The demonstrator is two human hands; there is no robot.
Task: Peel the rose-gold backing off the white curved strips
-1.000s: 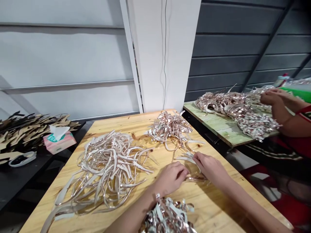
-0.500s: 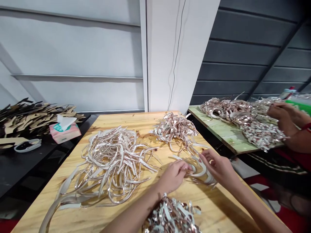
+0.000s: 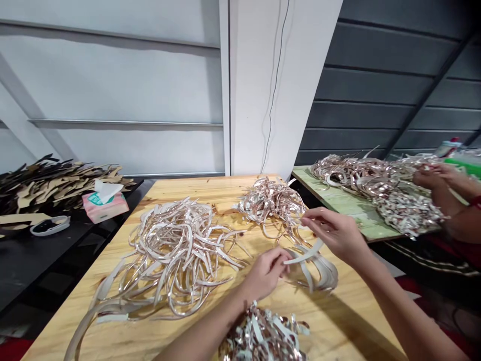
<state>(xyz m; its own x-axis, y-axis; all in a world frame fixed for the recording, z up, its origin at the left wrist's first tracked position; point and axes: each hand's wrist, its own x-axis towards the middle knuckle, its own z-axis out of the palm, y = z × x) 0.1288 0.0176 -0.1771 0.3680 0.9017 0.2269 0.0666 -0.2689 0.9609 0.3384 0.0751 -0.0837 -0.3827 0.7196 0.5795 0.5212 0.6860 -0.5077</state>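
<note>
My left hand [image 3: 265, 273] is closed on the end of a pale, curved strip [image 3: 310, 254], above the wooden table. More pale strips [image 3: 323, 275] loop loosely to the right of its fingers, under my right hand [image 3: 340, 235]. That hand is raised, thumb and fingertips pinched on a thin strip, of which only a small tip shows. A large tangle of pale and shiny rose-gold strips [image 3: 184, 250] lies to the left. Just behind my hands sits a smaller heap of rose-gold strips [image 3: 272, 200]. Close to me, a pile of short shiny curled pieces [image 3: 266, 336] lies between my forearms.
The wooden table [image 3: 150, 341] stands against a white pillar. On a dark table [image 3: 22, 271] at left are a tissue box [image 3: 105, 203], a white ring-shaped item [image 3: 50, 226] and a brown heap [image 3: 56, 185]. Another person's hands [image 3: 436, 180] work over shiny strips [image 3: 409, 210] on the right-hand table.
My right hand has risen slightly away from me and to the left, its fingertips now pinched together. The pale strips beside my left hand have shifted; one now sticks out rightward from its fingers.
</note>
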